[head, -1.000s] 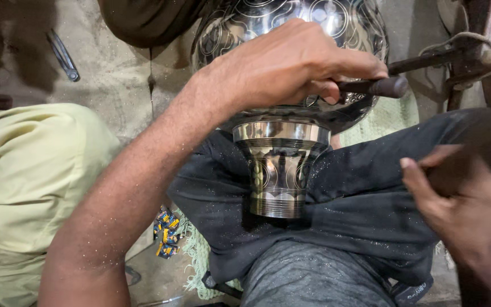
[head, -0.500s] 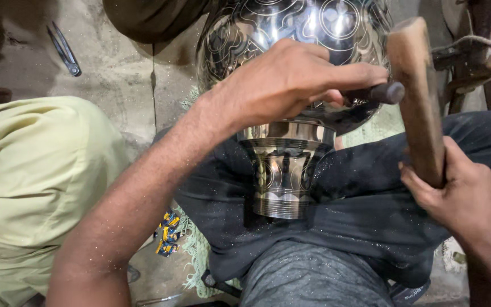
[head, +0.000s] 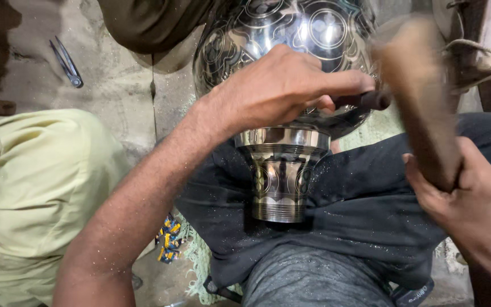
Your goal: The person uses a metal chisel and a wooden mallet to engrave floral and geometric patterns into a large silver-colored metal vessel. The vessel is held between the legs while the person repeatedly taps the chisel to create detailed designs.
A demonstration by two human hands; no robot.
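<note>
We are finding the engraved metal vessel [head: 282, 34] lying on its side across the lap, its flared neck [head: 282, 170] resting on a dark cloth [head: 365, 199] that is cushioning it and, in our judgement, keeping it from rolling. The left hand [head: 285, 85] is lying over the vessel's lower curve and clenching a dark chisel [head: 370, 100], whose working end is hidden under the fingers. The left forearm is running diagonally up from the lower left, wrist slightly bent, apparently bracing the tool. The right hand [head: 473, 199] is gripping a wooden mallet [head: 419, 108], raised and blurred with motion just beside the chisel's butt. Outward, we are noting a pale green trouser leg [head: 35, 193], small pliers [head: 66, 62] on the floor [head: 126, 108], well apart, and coloured scraps [head: 169, 245].
</note>
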